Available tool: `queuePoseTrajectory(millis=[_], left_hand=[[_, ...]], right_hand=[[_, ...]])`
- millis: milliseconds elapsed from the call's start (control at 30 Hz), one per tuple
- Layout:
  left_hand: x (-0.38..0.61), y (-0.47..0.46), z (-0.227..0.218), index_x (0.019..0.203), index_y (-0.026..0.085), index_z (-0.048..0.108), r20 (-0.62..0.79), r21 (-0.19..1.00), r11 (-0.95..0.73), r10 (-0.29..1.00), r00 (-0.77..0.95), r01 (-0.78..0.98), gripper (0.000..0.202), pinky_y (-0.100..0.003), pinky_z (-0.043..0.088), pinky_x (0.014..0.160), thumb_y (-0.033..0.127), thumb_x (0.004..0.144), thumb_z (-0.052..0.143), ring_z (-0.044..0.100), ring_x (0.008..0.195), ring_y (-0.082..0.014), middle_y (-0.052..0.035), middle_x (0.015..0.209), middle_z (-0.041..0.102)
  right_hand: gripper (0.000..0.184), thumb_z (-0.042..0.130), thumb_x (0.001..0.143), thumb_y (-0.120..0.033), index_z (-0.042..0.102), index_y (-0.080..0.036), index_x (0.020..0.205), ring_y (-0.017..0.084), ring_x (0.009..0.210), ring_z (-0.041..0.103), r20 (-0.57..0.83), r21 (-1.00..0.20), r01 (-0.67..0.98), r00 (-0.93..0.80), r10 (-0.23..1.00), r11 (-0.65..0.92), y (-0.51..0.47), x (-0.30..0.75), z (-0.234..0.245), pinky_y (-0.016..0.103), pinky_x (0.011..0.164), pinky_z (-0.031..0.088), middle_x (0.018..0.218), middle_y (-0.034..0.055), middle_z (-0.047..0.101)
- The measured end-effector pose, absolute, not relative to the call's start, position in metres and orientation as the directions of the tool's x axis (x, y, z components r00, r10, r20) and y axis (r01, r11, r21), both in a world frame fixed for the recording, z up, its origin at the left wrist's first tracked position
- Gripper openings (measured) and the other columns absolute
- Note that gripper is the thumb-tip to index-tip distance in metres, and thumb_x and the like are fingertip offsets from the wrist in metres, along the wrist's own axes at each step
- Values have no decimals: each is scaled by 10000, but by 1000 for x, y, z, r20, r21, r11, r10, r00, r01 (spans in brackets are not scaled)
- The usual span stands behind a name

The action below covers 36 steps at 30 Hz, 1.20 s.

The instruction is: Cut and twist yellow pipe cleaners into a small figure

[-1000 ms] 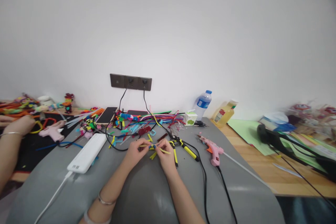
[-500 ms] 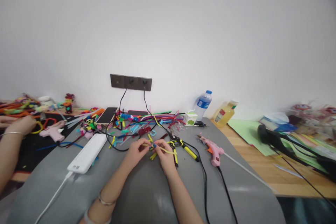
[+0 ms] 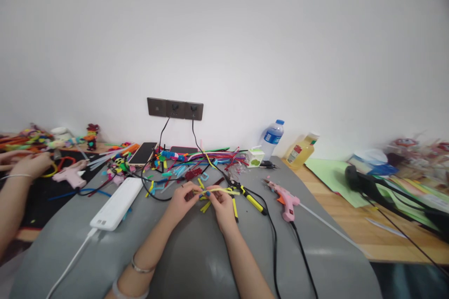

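My left hand (image 3: 183, 202) and my right hand (image 3: 220, 204) meet over the grey mat (image 3: 196, 261), both pinching a yellow pipe cleaner (image 3: 219, 191) with a small blue piece on it. The yellow strand sticks out to the right above my right hand. Yellow-handled pliers (image 3: 247, 195) lie just right of my right hand. Short yellow offcuts (image 3: 205, 206) lie under my fingers.
A pink glue gun (image 3: 286, 201) with a black cord lies at the right. At the left sits a white power strip (image 3: 116, 203). Several coloured pipe cleaners (image 3: 189, 161), phones, a water bottle (image 3: 271, 139) and a juice bottle (image 3: 300, 150) line the wall. Another person's hand (image 3: 30, 164) works at far left.
The free end of the yellow pipe cleaner has swung up and rightward over my right hand. Both hands stayed in place, fingers shifting slightly.
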<state>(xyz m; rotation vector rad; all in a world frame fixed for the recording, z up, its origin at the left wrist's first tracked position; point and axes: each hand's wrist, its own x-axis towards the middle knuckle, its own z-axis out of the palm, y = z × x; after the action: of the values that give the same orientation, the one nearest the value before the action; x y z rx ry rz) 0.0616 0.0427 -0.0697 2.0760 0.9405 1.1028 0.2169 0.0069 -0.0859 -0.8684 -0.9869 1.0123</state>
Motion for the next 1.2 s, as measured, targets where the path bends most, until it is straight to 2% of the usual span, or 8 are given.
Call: queuePoseTrajectory(millis=[67, 200, 433, 533, 667, 900, 1033, 1200], left_hand=[[62, 44, -72, 870, 182, 665, 450, 737, -584, 800, 397, 342, 125, -234, 425, 603, 173, 815, 553, 548, 669, -138, -16, 775, 615], [65, 46, -80, 900, 204, 684, 467, 635, -607, 795, 387, 479, 179, -327, 465, 795, 117, 792, 570, 571, 882, -200, -38, 877, 612], [70, 41, -81, 876, 194, 649, 422, 533, -581, 813, 402, 615, 156, -361, 468, 825, 98, 797, 556, 550, 917, -221, -50, 924, 582], [69, 40, -79, 841, 191, 613, 415, 540, -580, 814, 407, 609, 122, -357, 460, 820, 98, 807, 542, 550, 910, -218, -50, 925, 584], [68, 43, -79, 840, 192, 595, 402, 608, -557, 830, 386, 565, 89, -321, 457, 761, 129, 825, 534, 565, 852, -202, -35, 868, 610], [67, 44, -77, 827, 192, 656, 349, 698, -496, 865, 360, 517, 102, -269, 436, 646, 181, 819, 555, 591, 707, -174, -21, 759, 667], [64, 44, -73, 864, 202, 678, 397, 730, -504, 863, 313, 462, 160, -257, 449, 634, 193, 840, 521, 608, 692, -162, -21, 792, 689], [63, 44, -75, 876, 215, 702, 405, 719, -515, 856, 321, 467, 188, -277, 476, 672, 143, 790, 551, 633, 723, -176, -15, 788, 710]], right_hand=[[172, 728, 732, -358, 676, -203, 786, 173, 738, 600, 232, -907, -293, 249, 940, 302, 8, 218, -88, 289, 712, 482, 779, 17, 643], [199, 720, 730, -385, 637, -219, 800, 163, 735, 585, 187, -850, -405, 363, 913, 336, 11, 220, -92, 287, 701, 485, 817, 9, 629], [225, 729, 714, -379, 592, -223, 802, 171, 755, 584, 166, -848, -425, 356, 920, 317, 12, 219, -94, 306, 731, 483, 841, 14, 627], [216, 725, 718, -374, 588, -226, 796, 162, 750, 578, 167, -848, -422, 362, 917, 321, 13, 220, -95, 291, 724, 472, 844, 7, 624], [216, 715, 728, -383, 582, -224, 791, 167, 752, 580, 190, -860, -387, 365, 911, 334, 13, 221, -96, 288, 718, 457, 841, 11, 635], [234, 710, 736, -405, 579, -225, 808, 184, 779, 600, 212, -873, -353, 348, 913, 337, 11, 220, -93, 303, 744, 464, 838, 18, 650], [241, 712, 739, -407, 572, -222, 805, 187, 790, 606, 212, -874, -354, 336, 918, 332, 11, 220, -93, 314, 770, 463, 845, 21, 654], [219, 700, 754, -396, 582, -216, 794, 175, 776, 590, 217, -874, -341, 366, 905, 348, 11, 220, -95, 299, 752, 451, 843, 16, 642]])
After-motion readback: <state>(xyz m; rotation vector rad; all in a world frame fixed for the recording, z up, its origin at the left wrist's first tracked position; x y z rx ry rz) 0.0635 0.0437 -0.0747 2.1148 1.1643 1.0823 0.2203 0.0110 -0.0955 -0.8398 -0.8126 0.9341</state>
